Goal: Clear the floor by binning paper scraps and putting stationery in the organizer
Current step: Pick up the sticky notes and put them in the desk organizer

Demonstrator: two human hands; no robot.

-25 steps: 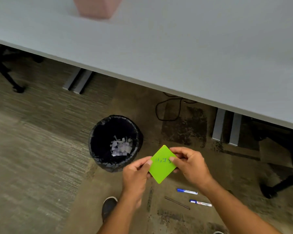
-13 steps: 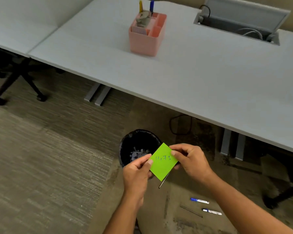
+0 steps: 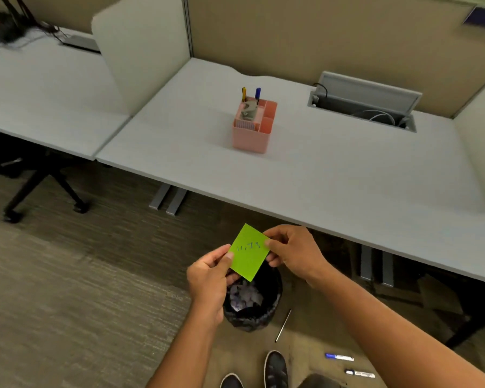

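A green paper note (image 3: pixel 248 253) with blue writing is pinched at both sides, by my left hand (image 3: pixel 210 278) and my right hand (image 3: pixel 291 252). It hangs right above the black-lined bin (image 3: pixel 269 306), which holds white paper scraps (image 3: pixel 245 296). On the carpet to the right of the bin lie a thin dark pencil (image 3: pixel 282 326) and two blue-capped markers (image 3: pixel 339 357) (image 3: pixel 359 374). The pink organizer (image 3: pixel 252 126) stands on the desk, with pens upright in its back compartment.
The grey desk (image 3: pixel 319 177) spans the upper view, with an open cable hatch (image 3: pixel 361 103) at the back right. Desk legs (image 3: pixel 167 198) and a chair base (image 3: pixel 45 189) stand on the carpet. My shoes (image 3: pixel 275 369) show at the bottom.
My view has tilted up, so the desk and organizer came into sight. The hands still hold the green note; they now sit over the bin rather than beside it.
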